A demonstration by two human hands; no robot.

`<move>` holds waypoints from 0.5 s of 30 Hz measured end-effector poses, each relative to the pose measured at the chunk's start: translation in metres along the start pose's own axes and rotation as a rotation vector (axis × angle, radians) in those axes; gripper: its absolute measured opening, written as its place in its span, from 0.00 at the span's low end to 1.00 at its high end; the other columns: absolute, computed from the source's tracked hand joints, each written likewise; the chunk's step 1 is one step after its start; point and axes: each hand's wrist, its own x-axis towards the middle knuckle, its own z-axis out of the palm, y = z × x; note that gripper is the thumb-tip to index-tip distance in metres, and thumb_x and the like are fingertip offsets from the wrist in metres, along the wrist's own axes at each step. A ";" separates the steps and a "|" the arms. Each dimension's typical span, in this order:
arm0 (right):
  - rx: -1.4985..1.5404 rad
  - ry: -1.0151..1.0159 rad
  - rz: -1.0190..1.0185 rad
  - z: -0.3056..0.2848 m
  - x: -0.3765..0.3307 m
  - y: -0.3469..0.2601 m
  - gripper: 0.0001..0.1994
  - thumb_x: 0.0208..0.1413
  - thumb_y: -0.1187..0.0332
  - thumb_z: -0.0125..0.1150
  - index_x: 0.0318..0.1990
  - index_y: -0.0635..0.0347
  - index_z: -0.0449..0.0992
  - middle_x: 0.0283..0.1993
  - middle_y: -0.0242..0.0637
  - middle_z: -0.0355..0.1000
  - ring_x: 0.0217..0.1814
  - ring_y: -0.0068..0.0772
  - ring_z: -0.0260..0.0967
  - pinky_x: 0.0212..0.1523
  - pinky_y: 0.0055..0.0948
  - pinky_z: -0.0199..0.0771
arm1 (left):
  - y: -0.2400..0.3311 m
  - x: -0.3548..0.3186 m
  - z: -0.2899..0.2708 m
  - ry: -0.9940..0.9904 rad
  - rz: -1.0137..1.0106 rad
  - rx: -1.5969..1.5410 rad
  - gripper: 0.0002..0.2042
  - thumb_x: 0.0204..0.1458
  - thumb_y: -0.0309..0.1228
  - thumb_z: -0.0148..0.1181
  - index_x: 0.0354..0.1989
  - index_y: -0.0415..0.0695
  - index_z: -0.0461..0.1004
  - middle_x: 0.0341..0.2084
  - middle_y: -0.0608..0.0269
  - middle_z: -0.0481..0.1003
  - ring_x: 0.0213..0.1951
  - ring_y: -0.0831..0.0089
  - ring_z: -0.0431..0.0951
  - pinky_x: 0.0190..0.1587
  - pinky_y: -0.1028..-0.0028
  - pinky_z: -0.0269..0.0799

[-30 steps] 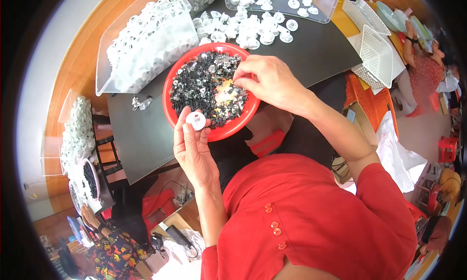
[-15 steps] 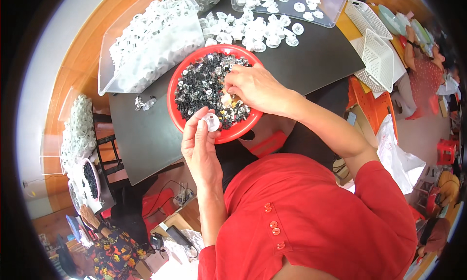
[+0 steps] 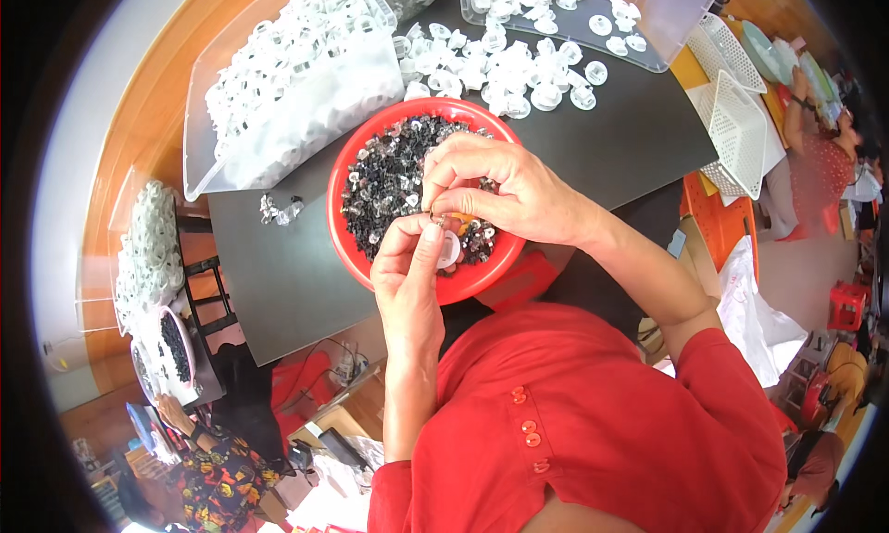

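Observation:
Between the fingertips of my left hand (image 3: 407, 269) is a small clear plastic disc-shaped part (image 3: 449, 250), above the near edge of a red bowl (image 3: 335, 209). My right hand (image 3: 509, 188) meets it there, thumb and forefinger pinched at the top of the part. Whatever sits in that pinch is too small to name. Under both hands, the bowl holds many small black and clear pieces (image 3: 384, 176). Some yellowish bits (image 3: 482, 225) show beneath my right hand.
A clear bin (image 3: 301, 144) full of translucent parts stands left of the bowl on the dark table (image 3: 278, 292). Similar loose parts (image 3: 519, 75) lie behind it, by another clear bin (image 3: 662, 47). White baskets (image 3: 738, 135) stand at right. Other people sit left and right.
My right hand has come up from the pieces in the bowl to my left fingertips. My left hand has moved slightly right, still holding the clear part. The whole view has shifted a little.

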 end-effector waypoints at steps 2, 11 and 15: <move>-0.040 0.012 -0.024 -0.001 0.000 0.002 0.04 0.56 0.72 0.59 0.35 0.63 0.76 0.37 0.34 0.69 0.37 0.26 0.70 0.39 0.26 0.71 | 0.000 0.005 0.000 0.011 0.030 0.046 0.04 0.60 0.29 0.56 0.38 0.42 0.74 0.34 0.66 0.77 0.32 0.83 0.72 0.36 0.81 0.66; -0.147 0.154 0.257 -0.016 0.001 -0.026 0.06 0.54 0.72 0.60 0.35 0.65 0.74 0.32 0.39 0.72 0.28 0.30 0.71 0.29 0.30 0.70 | -0.009 0.023 0.011 0.102 0.193 0.225 0.04 0.60 0.27 0.53 0.35 0.42 0.73 0.30 0.67 0.75 0.30 0.84 0.70 0.33 0.82 0.64; -0.121 0.058 0.234 -0.017 0.000 -0.026 0.07 0.56 0.70 0.59 0.33 0.65 0.71 0.31 0.40 0.71 0.31 0.37 0.70 0.33 0.34 0.70 | -0.011 0.026 0.014 0.136 0.336 0.416 0.03 0.60 0.25 0.53 0.34 0.41 0.73 0.30 0.68 0.73 0.32 0.84 0.70 0.37 0.83 0.66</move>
